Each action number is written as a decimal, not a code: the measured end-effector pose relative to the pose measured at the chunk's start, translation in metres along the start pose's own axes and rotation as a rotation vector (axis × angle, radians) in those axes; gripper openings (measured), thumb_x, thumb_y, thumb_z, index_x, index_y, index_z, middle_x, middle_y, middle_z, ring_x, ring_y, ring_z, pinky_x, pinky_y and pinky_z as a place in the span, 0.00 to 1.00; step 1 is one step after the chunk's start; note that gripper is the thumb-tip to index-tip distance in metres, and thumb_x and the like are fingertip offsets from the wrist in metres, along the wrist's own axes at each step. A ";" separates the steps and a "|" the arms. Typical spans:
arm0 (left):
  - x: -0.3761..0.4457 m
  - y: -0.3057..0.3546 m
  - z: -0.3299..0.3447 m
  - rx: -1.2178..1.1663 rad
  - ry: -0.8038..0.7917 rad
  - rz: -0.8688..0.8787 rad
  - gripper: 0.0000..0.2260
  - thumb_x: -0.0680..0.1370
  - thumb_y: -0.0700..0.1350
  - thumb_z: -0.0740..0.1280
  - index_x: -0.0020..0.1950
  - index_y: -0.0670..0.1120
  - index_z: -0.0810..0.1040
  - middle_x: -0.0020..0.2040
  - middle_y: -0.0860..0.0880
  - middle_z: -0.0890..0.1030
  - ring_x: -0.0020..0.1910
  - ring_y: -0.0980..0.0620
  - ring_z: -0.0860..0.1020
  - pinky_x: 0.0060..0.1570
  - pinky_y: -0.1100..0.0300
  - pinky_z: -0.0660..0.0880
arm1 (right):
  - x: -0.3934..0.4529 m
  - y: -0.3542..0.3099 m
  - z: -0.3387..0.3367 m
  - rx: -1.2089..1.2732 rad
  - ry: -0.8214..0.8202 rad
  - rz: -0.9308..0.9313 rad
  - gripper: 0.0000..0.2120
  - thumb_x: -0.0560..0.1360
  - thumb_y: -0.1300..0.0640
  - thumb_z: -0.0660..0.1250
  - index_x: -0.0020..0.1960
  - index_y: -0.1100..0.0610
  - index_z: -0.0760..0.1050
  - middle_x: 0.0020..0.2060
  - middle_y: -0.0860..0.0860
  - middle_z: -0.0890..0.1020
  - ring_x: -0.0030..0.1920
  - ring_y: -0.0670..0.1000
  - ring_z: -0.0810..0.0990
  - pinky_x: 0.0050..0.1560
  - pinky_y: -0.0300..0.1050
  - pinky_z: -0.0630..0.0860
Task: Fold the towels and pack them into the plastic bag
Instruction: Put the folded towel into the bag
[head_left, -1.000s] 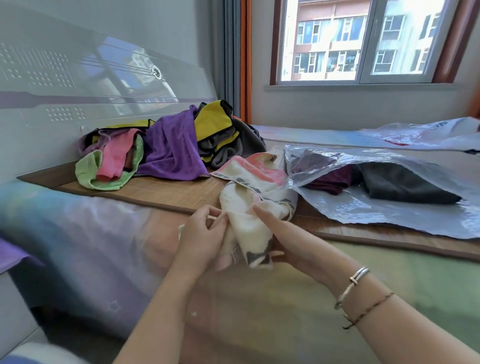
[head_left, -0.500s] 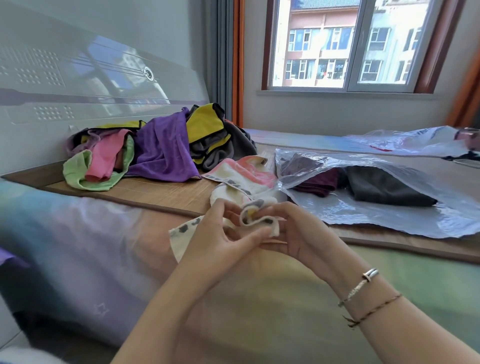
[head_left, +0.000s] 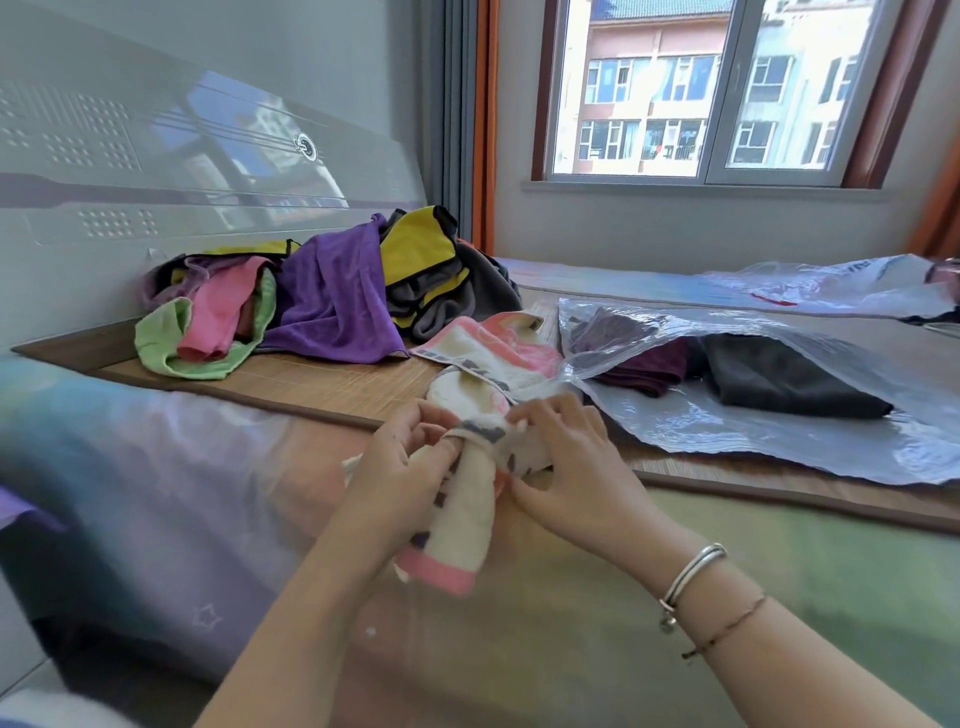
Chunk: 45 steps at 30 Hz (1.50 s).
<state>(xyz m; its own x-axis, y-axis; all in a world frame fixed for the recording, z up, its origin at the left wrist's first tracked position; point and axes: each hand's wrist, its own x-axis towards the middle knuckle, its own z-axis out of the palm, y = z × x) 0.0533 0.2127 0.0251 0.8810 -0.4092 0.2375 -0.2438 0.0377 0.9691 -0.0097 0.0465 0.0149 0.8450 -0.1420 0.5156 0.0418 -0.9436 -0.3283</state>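
Bamboo mat edge | both hands grip cream towel

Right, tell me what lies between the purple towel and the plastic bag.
In the head view, a cream and pink towel lies between the purple towel and the plastic bag.

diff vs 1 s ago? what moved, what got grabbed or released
Both hands kept hold of the cream-and-pink towel: left hand and right hand worked along its edge, and a pink-bordered end now hangs below them. Nothing released. The towel pile and plastic bag are unchanged.
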 end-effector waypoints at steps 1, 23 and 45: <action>0.001 -0.002 0.001 0.020 0.010 0.043 0.04 0.78 0.39 0.66 0.48 0.49 0.76 0.43 0.41 0.80 0.39 0.49 0.77 0.39 0.56 0.74 | 0.001 0.001 0.005 -0.050 0.015 -0.052 0.14 0.69 0.54 0.66 0.54 0.49 0.71 0.51 0.47 0.70 0.53 0.50 0.68 0.53 0.46 0.70; 0.035 -0.008 -0.036 0.043 0.228 0.011 0.03 0.71 0.44 0.76 0.38 0.48 0.84 0.35 0.51 0.83 0.37 0.55 0.79 0.42 0.62 0.74 | 0.024 -0.001 -0.004 -0.023 0.083 0.166 0.17 0.77 0.40 0.54 0.40 0.51 0.70 0.34 0.47 0.77 0.39 0.51 0.75 0.35 0.46 0.66; 0.054 -0.017 -0.024 0.110 0.211 0.027 0.02 0.75 0.40 0.69 0.46 0.44 0.82 0.43 0.50 0.84 0.43 0.56 0.80 0.45 0.63 0.74 | 0.104 -0.005 0.028 0.285 0.243 0.145 0.05 0.72 0.64 0.60 0.43 0.56 0.68 0.32 0.50 0.73 0.32 0.49 0.69 0.35 0.46 0.67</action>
<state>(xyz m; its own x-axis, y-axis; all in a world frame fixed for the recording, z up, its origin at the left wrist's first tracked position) 0.1144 0.2120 0.0228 0.9359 -0.2097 0.2832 -0.3011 -0.0583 0.9518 0.0928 0.0450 0.0475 0.7039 -0.3666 0.6085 0.1062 -0.7927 -0.6003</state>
